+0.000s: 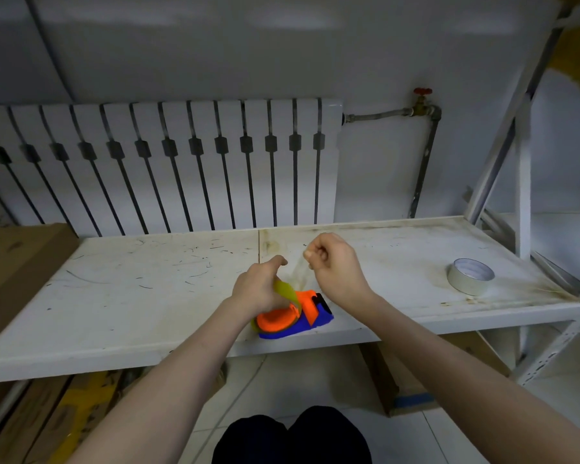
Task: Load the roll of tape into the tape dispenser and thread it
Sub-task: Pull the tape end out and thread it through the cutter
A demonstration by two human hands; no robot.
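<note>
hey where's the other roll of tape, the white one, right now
In the head view the white roll of tape lies flat on the white shelf at its right end, well right of the right hand and the orange and blue tape dispenser.

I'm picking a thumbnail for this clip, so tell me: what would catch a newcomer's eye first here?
The bright orange and blue tape dispenser at the front edge of the scuffed white shelf, steadied by the left hand. Just above it the right hand is closed, pinching a clear strip of tape pulled up from the dispenser. A second roll of tape lies flat, alone, at the shelf's right end.
</note>
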